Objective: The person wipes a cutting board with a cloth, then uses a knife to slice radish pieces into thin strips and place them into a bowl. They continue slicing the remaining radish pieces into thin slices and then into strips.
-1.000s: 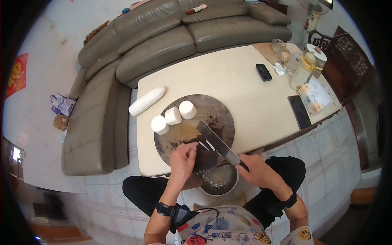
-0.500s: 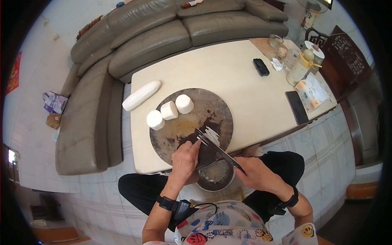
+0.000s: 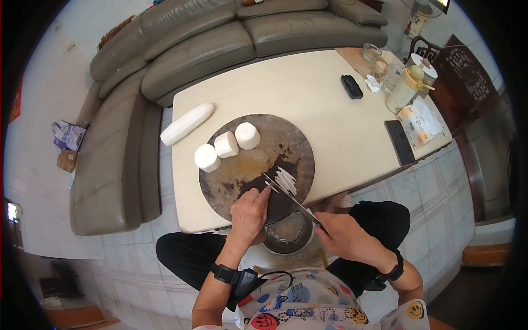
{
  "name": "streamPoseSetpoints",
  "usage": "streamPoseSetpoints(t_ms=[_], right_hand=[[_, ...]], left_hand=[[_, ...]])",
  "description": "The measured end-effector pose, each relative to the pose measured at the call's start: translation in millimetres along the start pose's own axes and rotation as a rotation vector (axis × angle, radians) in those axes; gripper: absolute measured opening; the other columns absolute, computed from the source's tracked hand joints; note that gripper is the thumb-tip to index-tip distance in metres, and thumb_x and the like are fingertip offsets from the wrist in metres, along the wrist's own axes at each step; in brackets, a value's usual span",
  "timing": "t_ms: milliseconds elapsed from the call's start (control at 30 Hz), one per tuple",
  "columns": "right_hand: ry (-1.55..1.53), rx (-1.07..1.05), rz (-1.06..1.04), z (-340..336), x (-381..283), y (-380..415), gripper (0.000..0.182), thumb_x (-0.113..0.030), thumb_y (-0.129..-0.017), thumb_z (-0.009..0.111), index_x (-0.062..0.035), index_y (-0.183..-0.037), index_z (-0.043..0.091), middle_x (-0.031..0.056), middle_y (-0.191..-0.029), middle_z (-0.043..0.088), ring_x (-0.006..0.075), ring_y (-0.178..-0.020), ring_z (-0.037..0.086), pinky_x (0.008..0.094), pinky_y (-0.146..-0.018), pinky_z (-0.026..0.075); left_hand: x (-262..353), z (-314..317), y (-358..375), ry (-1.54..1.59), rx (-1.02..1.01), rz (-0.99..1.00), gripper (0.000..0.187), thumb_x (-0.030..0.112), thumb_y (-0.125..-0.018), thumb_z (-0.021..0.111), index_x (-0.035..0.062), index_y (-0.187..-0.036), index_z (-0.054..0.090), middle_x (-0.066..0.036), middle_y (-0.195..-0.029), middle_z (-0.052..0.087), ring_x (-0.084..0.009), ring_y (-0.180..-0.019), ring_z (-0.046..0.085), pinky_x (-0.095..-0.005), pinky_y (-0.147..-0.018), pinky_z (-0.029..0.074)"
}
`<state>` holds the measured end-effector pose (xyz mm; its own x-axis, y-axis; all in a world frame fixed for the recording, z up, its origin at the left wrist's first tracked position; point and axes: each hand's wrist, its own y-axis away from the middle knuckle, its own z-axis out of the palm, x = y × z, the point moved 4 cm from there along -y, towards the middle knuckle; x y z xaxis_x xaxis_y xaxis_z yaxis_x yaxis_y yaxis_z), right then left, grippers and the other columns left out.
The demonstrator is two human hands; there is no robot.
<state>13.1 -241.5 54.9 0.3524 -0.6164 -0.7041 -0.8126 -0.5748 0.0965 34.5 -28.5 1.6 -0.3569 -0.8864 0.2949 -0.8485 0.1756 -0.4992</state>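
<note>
My right hand (image 3: 348,237) is closed round the handle of a kitchen knife (image 3: 297,204), whose blade lies across the near side of a round, dark wooden chopping board (image 3: 258,165). My left hand (image 3: 249,214) is closed, with curled fingertips pressing a small bit of white radish against the board beside the blade. Most of that bit is hidden under the fingers. Just past the blade lies a pile of thin white radish strips (image 3: 285,181). Three thick peeled radish chunks (image 3: 226,144) stand along the board's far left. A long peeled radish (image 3: 187,124) rests on the table beyond.
A metal bowl (image 3: 288,248) with shreds in it sits below the board's near edge, between my knees. The cream table (image 3: 280,91) carries a black case (image 3: 352,87), a phone (image 3: 399,143), a tissue pack (image 3: 416,125) and a yellow bottle (image 3: 404,91). A sofa (image 3: 198,55) stands behind.
The strip pile beside the blade looks slightly fuller and the blade's angle has shifted a little. Both hands stay in nearly the same place; the view has shifted slightly.
</note>
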Motion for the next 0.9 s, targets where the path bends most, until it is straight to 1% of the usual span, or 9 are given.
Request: streamPoseSetpoints(t_ms=[100, 200, 300, 433, 500, 633, 700, 833, 900], right_hand=[[0.064, 0.026, -0.047, 4.0, -4.5, -0.4, 0.017, -0.011, -0.087, 0.057, 0.0025, -0.096, 0.052, 0.0225, -0.070, 0.060, 0.0433, -0.068, 0.061, 0.0506, -0.061, 0.049], [0.061, -0.014, -0.046, 1.6, -7.6, -1.9, 0.015, -0.010, -0.087, 0.056, 0.0029, -0.091, 0.050, 0.0228, -0.069, 0.060, 0.0436, -0.066, 0.061, 0.0503, -0.060, 0.049], [0.101, -0.052, -0.008, 4.6, -6.5, -5.9, 0.017, -0.012, -0.089, 0.056, 0.0033, -0.088, 0.049, 0.0236, -0.069, 0.057, 0.0430, -0.068, 0.059, 0.0493, -0.060, 0.045], [0.112, -0.028, -0.058, 8.8, -5.8, -20.9, 0.017, -0.011, -0.088, 0.056, 0.0034, -0.088, 0.049, 0.0229, -0.068, 0.056, 0.0420, -0.068, 0.059, 0.0483, -0.059, 0.046], [0.167, -0.008, -0.023, 21.8, -6.1, -27.8, 0.017, -0.007, -0.078, 0.061, 0.0030, -0.087, 0.051, 0.0215, -0.068, 0.061, 0.0395, -0.070, 0.064, 0.0477, -0.062, 0.051], [0.225, 0.058, -0.088, 30.4, -16.2, -25.8, 0.019, -0.006, -0.074, 0.062, 0.0023, -0.087, 0.052, 0.0216, -0.070, 0.062, 0.0374, -0.073, 0.066, 0.0465, -0.066, 0.052], [0.215, -0.009, -0.005, 30.9, -12.6, -22.7, 0.016, -0.008, -0.079, 0.060, 0.0026, -0.088, 0.053, 0.0238, -0.073, 0.062, 0.0404, -0.074, 0.064, 0.0476, -0.068, 0.052], [0.135, -0.035, 0.045, 5.3, -8.1, -9.4, 0.015, -0.011, -0.085, 0.057, 0.0029, -0.088, 0.052, 0.0257, -0.073, 0.061, 0.0431, -0.074, 0.063, 0.0499, -0.068, 0.050], [-0.028, 0.071, 0.065, -4.7, -0.6, -3.1, 0.019, -0.014, -0.089, 0.055, 0.0048, -0.087, 0.053, 0.0267, -0.072, 0.060, 0.0457, -0.074, 0.061, 0.0508, -0.066, 0.047]], left_hand=[[0.6, -1.2, -0.4, 0.018, -0.005, -0.003, 0.022, 0.005, -0.080, 0.068, 0.0096, -0.102, 0.069, -0.007, -0.067, 0.046, -0.0254, -0.060, 0.056, -0.0382, -0.050, 0.044], [0.4, -1.2, -0.2, 0.018, -0.010, -0.004, 0.021, 0.005, -0.080, 0.068, 0.0092, -0.101, 0.069, -0.007, -0.067, 0.046, -0.0257, -0.060, 0.056, -0.0382, -0.050, 0.045], [0.2, -1.2, -0.8, 0.018, -0.013, -0.002, 0.021, 0.005, -0.080, 0.068, 0.0090, -0.101, 0.069, -0.007, -0.068, 0.047, -0.0260, -0.061, 0.056, -0.0379, -0.050, 0.045], [0.2, 0.5, -0.4, 0.022, -0.022, -0.004, 0.019, 0.006, -0.081, 0.067, 0.0084, -0.100, 0.069, -0.008, -0.069, 0.049, -0.0272, -0.063, 0.058, -0.0385, -0.052, 0.047], [0.2, -1.3, -0.9, 0.020, -0.025, -0.008, 0.018, 0.006, -0.082, 0.066, 0.0080, -0.099, 0.069, -0.009, -0.070, 0.049, -0.0276, -0.063, 0.058, -0.0387, -0.053, 0.047], [-3.9, -0.2, 0.9, 0.024, -0.086, -0.025, 0.014, 0.007, -0.083, 0.065, 0.0068, -0.096, 0.068, -0.011, -0.073, 0.052, -0.0305, -0.066, 0.060, -0.0411, -0.055, 0.047], [-3.0, -2.8, -2.2, 0.033, -0.104, -0.029, 0.013, 0.007, -0.083, 0.065, 0.0063, -0.096, 0.068, -0.011, -0.074, 0.053, -0.0315, -0.067, 0.060, -0.0421, -0.056, 0.047], [-12.1, -1.9, -9.1, 0.155, -0.113, -0.194, 0.014, 0.008, -0.085, 0.063, 0.0044, -0.097, 0.069, -0.015, -0.081, 0.062, -0.0341, -0.074, 0.063, -0.0428, -0.063, 0.050], [-16.3, -0.8, -12.5, 0.218, -0.075, -0.243, 0.016, 0.009, -0.086, 0.062, 0.0040, -0.098, 0.070, -0.016, -0.083, 0.065, -0.0344, -0.076, 0.065, -0.0431, -0.067, 0.051]])
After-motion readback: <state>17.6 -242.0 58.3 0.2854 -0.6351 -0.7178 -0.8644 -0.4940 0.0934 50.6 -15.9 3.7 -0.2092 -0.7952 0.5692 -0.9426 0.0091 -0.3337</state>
